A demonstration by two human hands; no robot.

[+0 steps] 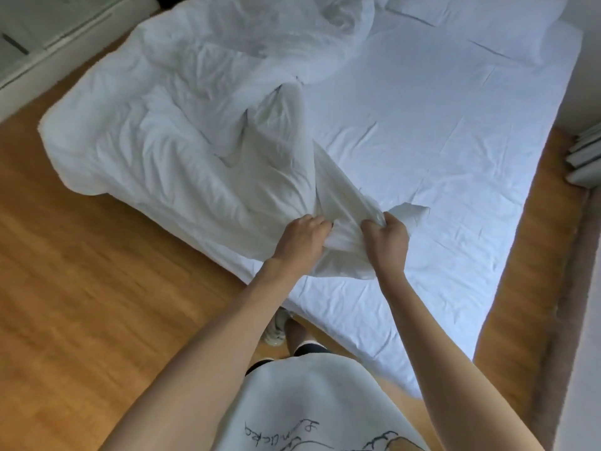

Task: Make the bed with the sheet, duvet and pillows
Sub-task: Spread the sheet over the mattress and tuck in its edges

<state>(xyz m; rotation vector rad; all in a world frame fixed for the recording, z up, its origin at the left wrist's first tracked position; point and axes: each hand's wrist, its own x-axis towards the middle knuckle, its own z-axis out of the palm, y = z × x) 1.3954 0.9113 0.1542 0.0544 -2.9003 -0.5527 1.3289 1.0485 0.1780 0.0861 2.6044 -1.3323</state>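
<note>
A white duvet (182,125) lies crumpled over the left half of the bed, hanging off the left edge. Its near corner is bunched up and pulled toward me. My left hand (300,240) grips that bunched fabric from the left. My right hand (388,242) grips the same corner from the right, a small flap sticking out beyond it. The fitted white sheet (439,151) covers the mattress and lies mostly flat on the right half. Two white pillows (494,24) lie at the far right head end.
Wooden floor (81,288) runs along the left and near sides of the bed. A white cabinet (39,37) stands at the far left. A brown rug strip (559,304) and folded pale cloth (585,157) lie to the right. My feet (283,330) stand at the bed's near corner.
</note>
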